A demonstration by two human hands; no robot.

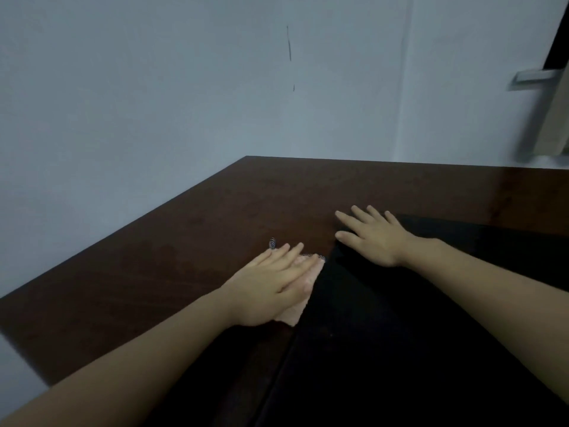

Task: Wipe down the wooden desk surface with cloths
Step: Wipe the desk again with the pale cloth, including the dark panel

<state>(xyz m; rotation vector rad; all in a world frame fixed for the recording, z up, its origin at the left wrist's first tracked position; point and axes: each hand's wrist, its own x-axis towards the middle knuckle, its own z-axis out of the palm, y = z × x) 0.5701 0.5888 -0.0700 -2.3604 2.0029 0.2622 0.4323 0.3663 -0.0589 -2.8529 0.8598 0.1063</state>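
Now the left hand (pixel 271 285) presses a pink cloth (pixel 300 298) flat-fingered on the counter (pixel 191 241); the right hand (pixel 374 235) rests flat on a black mat (pixel 400 318), no grip closed.

Dim, bluish pic w/ soft blur (worst at right edge), faint glare on desk (pixel 523 183).

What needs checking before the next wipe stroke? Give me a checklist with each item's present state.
1. Left hand flat on the pink cloth: ok.
2. Pink cloth lying on the wooden desk: ok.
3. Right hand has a cloth under it: not ok; its open fingers rest at the edge of a black mat.
4. Path ahead clear: not ok; a small patterned object sits just past the left fingertips.
5. Desk surface wet or dry: cannot tell.
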